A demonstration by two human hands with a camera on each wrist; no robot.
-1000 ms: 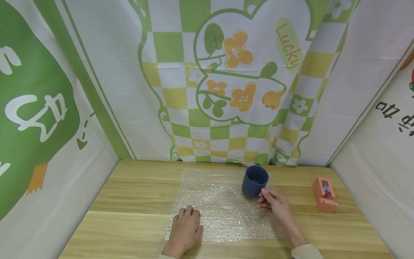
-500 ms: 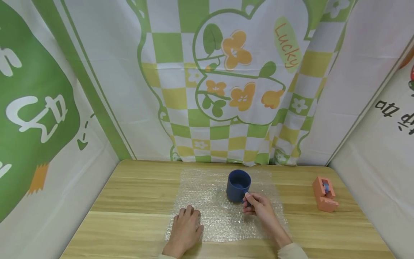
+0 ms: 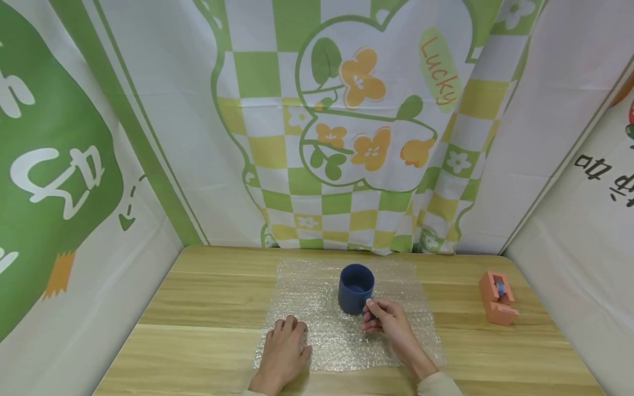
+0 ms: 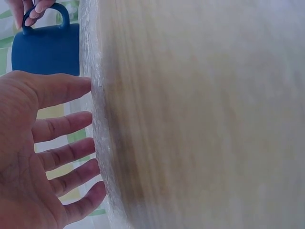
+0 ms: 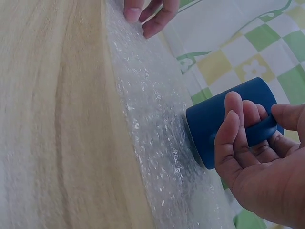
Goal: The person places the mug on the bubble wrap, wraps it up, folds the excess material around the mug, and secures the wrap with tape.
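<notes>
And there's the right hand [image 3: 391, 323], fingers and thumb wrapped round the handle [image 5: 262, 131] of the blue mug [image 3: 350, 300], a firm hold on it! The mug sits upright, mouth up, over the middle of the bubble wrap [image 3: 342, 349], a little towards the back edge of the worktop [image 3: 198, 308]; whether its base bears fully on the sheet is hard to call. Across to the left hand [image 3: 282, 349]: nothing in its grasp, fingers spread, fingertips touching the wrap by the sheet's front left corner, near the worktop's front edge. The wrap lies flat, bare wood on both sides of it. Out near the worktop's right edge stands the orange tape dispenser [image 3: 489, 297], well apart from both hands, while a checked curtain [image 3: 337, 220] hangs along the back edge.
</notes>
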